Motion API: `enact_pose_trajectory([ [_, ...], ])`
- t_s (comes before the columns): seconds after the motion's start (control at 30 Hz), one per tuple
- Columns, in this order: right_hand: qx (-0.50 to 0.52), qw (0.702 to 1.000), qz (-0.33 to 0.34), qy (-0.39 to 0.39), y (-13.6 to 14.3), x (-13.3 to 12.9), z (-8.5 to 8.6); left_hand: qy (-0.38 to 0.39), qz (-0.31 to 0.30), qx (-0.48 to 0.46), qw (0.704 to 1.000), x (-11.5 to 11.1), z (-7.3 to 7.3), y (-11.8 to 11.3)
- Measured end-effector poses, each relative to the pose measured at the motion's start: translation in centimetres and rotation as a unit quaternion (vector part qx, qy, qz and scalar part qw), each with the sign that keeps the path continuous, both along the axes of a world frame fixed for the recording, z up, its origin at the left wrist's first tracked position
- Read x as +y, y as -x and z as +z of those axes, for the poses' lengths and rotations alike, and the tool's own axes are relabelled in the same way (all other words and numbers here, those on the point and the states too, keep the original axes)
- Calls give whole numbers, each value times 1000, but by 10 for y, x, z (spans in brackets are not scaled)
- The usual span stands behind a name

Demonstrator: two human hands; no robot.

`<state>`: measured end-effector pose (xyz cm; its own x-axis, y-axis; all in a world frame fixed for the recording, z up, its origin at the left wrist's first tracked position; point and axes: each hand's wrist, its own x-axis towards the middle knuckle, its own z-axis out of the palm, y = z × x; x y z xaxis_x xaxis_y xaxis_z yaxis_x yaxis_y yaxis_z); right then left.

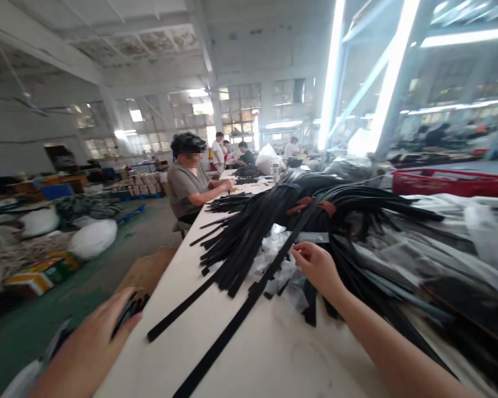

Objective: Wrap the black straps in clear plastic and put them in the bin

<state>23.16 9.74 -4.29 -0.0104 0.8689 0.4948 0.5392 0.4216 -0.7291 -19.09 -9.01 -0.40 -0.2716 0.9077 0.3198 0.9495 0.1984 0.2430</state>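
Note:
My left hand (102,337) is at the table's near left edge, its fingers closed around a small bunch of black strips (128,312). Motion blurs this hand a little. My right hand (317,265) is raised over the table with thumb and fingers pinched together; what they hold, if anything, does not show clearly. Just left of those fingertips runs a long flat black strap (249,307), reaching down toward the near edge. Crumpled clear plastic (274,243) lies beside it. Behind is a large heap of black straps (249,226), bound in places with brown ties (301,205).
The white table (182,298) stretches away from me. A seated person (186,182) works at its left side, with other people farther back. To the right are a red crate (448,182) and plastic wrapping (485,232). A cardboard piece (149,268) lies below the left edge.

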Motion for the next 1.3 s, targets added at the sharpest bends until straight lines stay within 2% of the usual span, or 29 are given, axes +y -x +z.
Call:
enact_pose_trajectory([
  [0.07,-22,999,-35,-24,-5,5,2,-8,-128,30,991,41,7,-71],
  [0.13,-57,995,-58,-65,-7,6,4,-5,-242,55,969,78,13,-138],
  [0.2,-100,987,-74,-99,-7,5,6,-12,-306,74,949,110,17,-190],
  [0.27,-144,981,-83,-102,-8,6,4,-16,-338,84,937,135,18,-226],
  [0.37,-190,978,-78,-38,-12,9,-3,-3,-370,85,925,158,15,-258],
  [0.43,-201,977,-73,7,-15,12,-8,10,-387,94,917,166,7,-268],
  [0.53,-201,975,-88,29,-21,15,-6,20,-398,126,908,177,-12,-272],
  [0.7,-182,968,-173,25,-34,13,18,52,-391,145,907,202,-43,-263],
  [0.77,-151,961,-230,-14,-41,11,29,57,-387,148,909,208,-49,-261],
  [0.83,-95,948,-285,-103,-53,8,41,61,-387,149,908,210,-53,-261],
  [0.9,-21,915,-349,-200,-74,3,53,65,-390,146,907,210,-54,-262],
  [0.93,21,889,-392,-234,-88,-1,60,65,-392,142,907,210,-54,-262],
  [0.97,67,854,-445,-259,-103,-6,67,65,-394,136,907,210,-55,-261],
  [1.03,167,765,-546,-298,-130,-17,83,60,-397,123,907,209,-55,-261],
  [1.1,234,692,-589,-346,-139,-25,95,54,-399,109,909,207,-56,-262],
  [1.13,247,686,-580,-363,-134,-28,98,51,-399,103,910,206,-56,-263],
  [1.17,246,711,-545,-370,-122,-29,97,48,-398,97,911,205,-55,-264],
  [1.2,232,762,-486,-358,-105,-30,92,46,-396,92,912,204,-54,-265],
  [1.23,211,845,-374,-318,-82,-29,84,44,-394,88,914,202,-52,-265],
  [1.27,166,929,-211,-254,-58,-28,73,42,-392,83,915,201,-50,-265],
  [1.3,115,977,-34,-177,-34,-26,60,39,-391,79,916,198,-47,-264],
])
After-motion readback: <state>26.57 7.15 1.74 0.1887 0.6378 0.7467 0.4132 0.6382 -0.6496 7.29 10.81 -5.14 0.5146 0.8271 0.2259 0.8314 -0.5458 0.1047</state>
